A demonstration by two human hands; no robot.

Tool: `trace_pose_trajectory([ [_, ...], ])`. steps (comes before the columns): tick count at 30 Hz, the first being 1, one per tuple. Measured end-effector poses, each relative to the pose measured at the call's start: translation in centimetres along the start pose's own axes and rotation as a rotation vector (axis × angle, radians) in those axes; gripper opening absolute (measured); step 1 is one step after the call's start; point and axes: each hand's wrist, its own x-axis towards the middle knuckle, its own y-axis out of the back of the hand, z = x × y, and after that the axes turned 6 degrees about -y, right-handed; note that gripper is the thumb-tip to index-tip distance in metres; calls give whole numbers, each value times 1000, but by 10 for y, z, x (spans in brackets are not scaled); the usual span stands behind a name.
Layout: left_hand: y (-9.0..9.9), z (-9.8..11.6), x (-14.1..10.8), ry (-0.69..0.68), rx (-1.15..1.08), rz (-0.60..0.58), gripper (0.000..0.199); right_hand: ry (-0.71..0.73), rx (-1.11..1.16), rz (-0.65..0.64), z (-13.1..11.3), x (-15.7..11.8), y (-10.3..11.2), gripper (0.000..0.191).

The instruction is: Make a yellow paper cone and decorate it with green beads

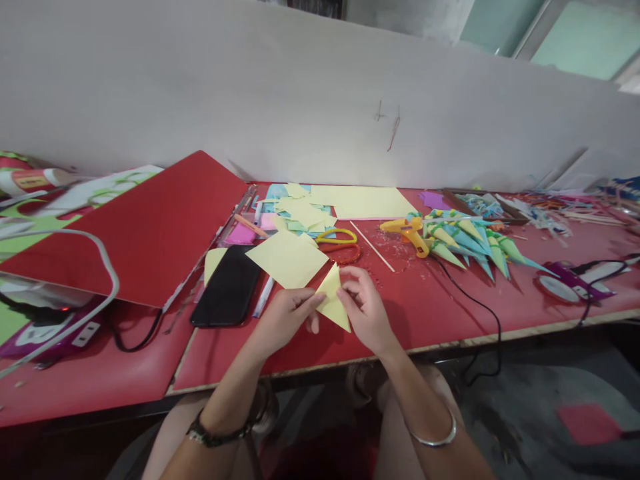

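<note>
While the left hand [290, 317] and the right hand [367, 312] work together above the front edge of the red worktop [420, 323], a folded pale-yellow paper [336, 305] is held between them, pointed at top and bottom. The left grip is closed, thumb against the paper's left side with the fingers bent beneath. The right grip is closed at the thumb, which presses on the right side; its other fingers are loosely curled, and their contact behind the paper cannot be told.

Just beyond the hands, toward the far edge, lies a flat yellow square sheet [290, 259]. A black smartphone [227, 287] lies left of it, nearer the front edge, with a white pen [263, 297] between the phone and the left hand. Scissors [336, 236] with one yellow and one red loop lie just right of the square sheet, followed by a thin stick [373, 247] set diagonally. A large yellow sheet [373, 202] lies along the far edge; yellow and blue paper pieces [305, 215] are heaped beside its left end.

Toward the right edge, a yellow glue gun [413, 235] rests against a pile of blue, green and yellow paper cones [465, 241]. Its black cord [487, 303] hangs over the front edge. A large red board [145, 230] stands tilted on the left.
</note>
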Motion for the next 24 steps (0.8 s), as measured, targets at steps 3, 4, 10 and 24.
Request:
trace_pose_trajectory([
  [3,1,0,-1,20,-34,1,45,102,-82,0,-2,0,2,34],
  [4,1,1,-1,18,-46,-1,47,151,-130,-3,-3,0,4,34],
  [10,5,2,-4,20,-117,-14,49,354,-254,-158,-8,2,14,35],
  [24,2,8,-5,9,-231,-223,45,33,-53,15,-10,-1,7,16],
])
